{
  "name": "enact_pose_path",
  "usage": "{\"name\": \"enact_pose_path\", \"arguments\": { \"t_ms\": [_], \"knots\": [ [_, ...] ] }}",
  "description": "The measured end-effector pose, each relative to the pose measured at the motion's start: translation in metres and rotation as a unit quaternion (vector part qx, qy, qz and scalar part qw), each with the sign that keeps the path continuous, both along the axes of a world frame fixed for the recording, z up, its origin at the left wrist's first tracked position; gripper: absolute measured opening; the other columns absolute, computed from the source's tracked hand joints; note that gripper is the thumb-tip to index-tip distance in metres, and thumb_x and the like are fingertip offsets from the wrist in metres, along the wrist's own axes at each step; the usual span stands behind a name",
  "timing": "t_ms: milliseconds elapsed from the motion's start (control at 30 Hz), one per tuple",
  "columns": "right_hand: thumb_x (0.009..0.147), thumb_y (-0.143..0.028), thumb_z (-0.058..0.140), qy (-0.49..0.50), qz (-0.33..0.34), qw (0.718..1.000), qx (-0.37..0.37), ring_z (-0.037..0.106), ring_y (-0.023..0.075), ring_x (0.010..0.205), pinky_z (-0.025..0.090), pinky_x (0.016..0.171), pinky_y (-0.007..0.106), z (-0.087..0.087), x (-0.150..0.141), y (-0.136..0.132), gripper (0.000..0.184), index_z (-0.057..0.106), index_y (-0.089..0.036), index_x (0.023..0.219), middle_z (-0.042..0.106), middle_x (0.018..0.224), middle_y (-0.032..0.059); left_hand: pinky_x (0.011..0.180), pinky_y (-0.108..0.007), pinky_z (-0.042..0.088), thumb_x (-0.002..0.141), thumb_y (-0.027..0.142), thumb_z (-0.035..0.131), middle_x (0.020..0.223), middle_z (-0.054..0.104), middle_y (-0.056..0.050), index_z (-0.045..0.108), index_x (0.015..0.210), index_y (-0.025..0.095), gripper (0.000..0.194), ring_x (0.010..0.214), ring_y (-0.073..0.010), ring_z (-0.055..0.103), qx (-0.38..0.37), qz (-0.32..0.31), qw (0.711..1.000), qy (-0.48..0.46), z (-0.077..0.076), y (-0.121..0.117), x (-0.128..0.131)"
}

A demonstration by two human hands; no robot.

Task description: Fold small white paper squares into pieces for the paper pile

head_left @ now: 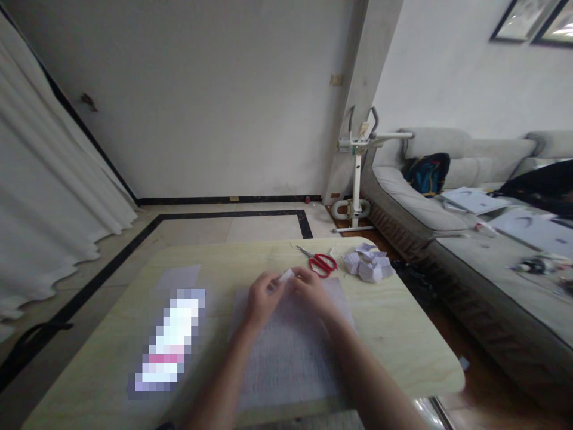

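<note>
Between the fingertips of both hands is a small piece of white paper [285, 276], apparently folded. My left hand [264, 294] pinches it from the left, fingers curled. From the right, my right hand [310, 289] closes on it with bent fingers; its exact grip is partly hidden. Beneath both hands lies a large sheet of paper [286, 364] with faint writing, flat on the table. Red-handled scissors [322, 264] rest just beyond my right hand, blades pointing away to the left. Right of them sits a pile of folded white paper pieces [370, 266].
The pale wooden table [394, 334] has rounded corners. On its left lie a pixelated bright phone-like object [172, 334] and a paper slip [179, 276]. A grey sofa [447, 221] with a backpack [427, 173] stands right, near white exercise equipment [357, 179]. A white curtain [49, 167] hangs left.
</note>
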State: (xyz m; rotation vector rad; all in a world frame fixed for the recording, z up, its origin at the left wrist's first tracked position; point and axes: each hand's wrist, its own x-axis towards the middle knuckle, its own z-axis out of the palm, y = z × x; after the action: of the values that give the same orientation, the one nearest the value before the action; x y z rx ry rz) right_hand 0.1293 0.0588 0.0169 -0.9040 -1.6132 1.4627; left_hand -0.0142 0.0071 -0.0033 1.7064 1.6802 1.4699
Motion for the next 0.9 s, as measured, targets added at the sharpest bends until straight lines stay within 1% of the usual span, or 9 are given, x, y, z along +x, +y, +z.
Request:
{"name": "enact_pose_path", "arguments": {
  "t_ms": [200,367,400,467,500,533,600,667,900],
  "knots": [
    [0.077,-0.022,0.054,-0.016,0.001,0.999,0.028,0.058,0.0156,0.067,0.046,0.06,0.026,0.0,-0.001,-0.001,0.012,0.064,-0.021,0.084,0.064,0.077,0.0014,0.062,-0.021,0.045,0.081,0.027,0.057,0.074,0.059,-0.001,0.062,0.085,0.017,0.012,0.065,-0.0121,0.055,0.014,0.028,0.999,0.028,-0.003,0.001,-0.001],
    [0.075,-0.018,0.053,-0.011,-0.039,0.998,0.043,0.056,0.013,0.065,0.044,0.055,0.023,-0.01,-0.004,-0.002,0.031,0.055,-0.023,0.105,0.061,0.085,0.0011,0.061,-0.021,0.044,0.081,0.022,0.056,0.073,0.057,0.0,0.061,0.083,0.017,0.007,0.064,-0.0117,0.054,0.035,0.042,0.998,0.042,-0.002,0.001,-0.003],
    [0.074,-0.018,0.053,-0.016,-0.055,0.997,0.046,0.055,0.0124,0.063,0.043,0.053,0.022,-0.012,-0.005,-0.002,0.029,0.054,-0.022,0.103,0.06,0.083,0.0006,0.061,-0.021,0.044,0.081,0.022,0.056,0.072,0.057,0.0,0.06,0.082,0.017,0.006,0.063,-0.0117,0.054,0.042,0.046,0.997,0.044,-0.002,0.001,-0.003],
    [0.074,-0.019,0.055,-0.039,-0.082,0.994,0.063,0.053,0.012,0.06,0.04,0.051,0.021,-0.014,-0.006,-0.002,0.015,0.055,-0.02,0.089,0.058,0.074,-0.0007,0.06,-0.021,0.044,0.081,0.021,0.056,0.071,0.055,0.0,0.059,0.079,0.017,0.006,0.063,-0.0117,0.053,0.057,0.052,0.996,0.052,-0.001,0.001,-0.003],
    [0.074,-0.021,0.056,-0.057,-0.085,0.992,0.075,0.052,0.0121,0.059,0.039,0.052,0.021,-0.014,-0.006,-0.002,0.007,0.055,-0.019,0.081,0.056,0.069,-0.001,0.061,-0.021,0.044,0.081,0.021,0.056,0.071,0.055,0.0,0.059,0.078,0.017,0.005,0.063,-0.0118,0.053,0.061,0.054,0.995,0.057,0.0,0.001,-0.003],
    [0.075,-0.022,0.055,-0.075,-0.077,0.991,0.085,0.052,0.0124,0.06,0.039,0.052,0.021,-0.014,-0.007,-0.002,0.004,0.055,-0.018,0.074,0.056,0.065,-0.001,0.061,-0.022,0.044,0.081,0.02,0.056,0.071,0.055,0.0,0.059,0.079,0.017,0.005,0.063,-0.0119,0.053,0.065,0.056,0.994,0.061,0.0,0.001,-0.002],
    [0.077,-0.022,0.054,-0.1,-0.048,0.988,0.105,0.052,0.0129,0.061,0.038,0.054,0.022,-0.012,-0.007,-0.002,0.012,0.057,-0.016,0.067,0.057,0.063,-0.0001,0.062,-0.022,0.044,0.081,0.02,0.056,0.072,0.055,0.0,0.059,0.081,0.017,0.004,0.064,-0.0121,0.053,0.071,0.057,0.994,0.064,0.0,0.001,-0.002],
    [0.077,-0.02,0.052,-0.112,-0.027,0.986,0.118,0.052,0.0132,0.062,0.038,0.055,0.022,-0.01,-0.007,-0.003,0.015,0.059,-0.016,0.066,0.058,0.064,0.0006,0.061,-0.022,0.044,0.081,0.02,0.056,0.073,0.055,0.0,0.059,0.082,0.017,0.004,0.064,-0.0121,0.053,0.069,0.051,0.994,0.062,0.0,0.001,-0.001],
    [0.076,-0.016,0.05,-0.129,-0.028,0.981,0.144,0.051,0.0124,0.06,0.036,0.054,0.021,-0.01,-0.007,-0.004,0.014,0.058,-0.015,0.065,0.057,0.062,0.0,0.059,-0.021,0.044,0.079,0.025,0.058,0.073,0.056,0.0,0.059,0.083,0.019,0.007,0.064,-0.0126,0.055,0.034,0.049,0.996,0.067,-0.004,0.002,-0.005]
  ]
}}
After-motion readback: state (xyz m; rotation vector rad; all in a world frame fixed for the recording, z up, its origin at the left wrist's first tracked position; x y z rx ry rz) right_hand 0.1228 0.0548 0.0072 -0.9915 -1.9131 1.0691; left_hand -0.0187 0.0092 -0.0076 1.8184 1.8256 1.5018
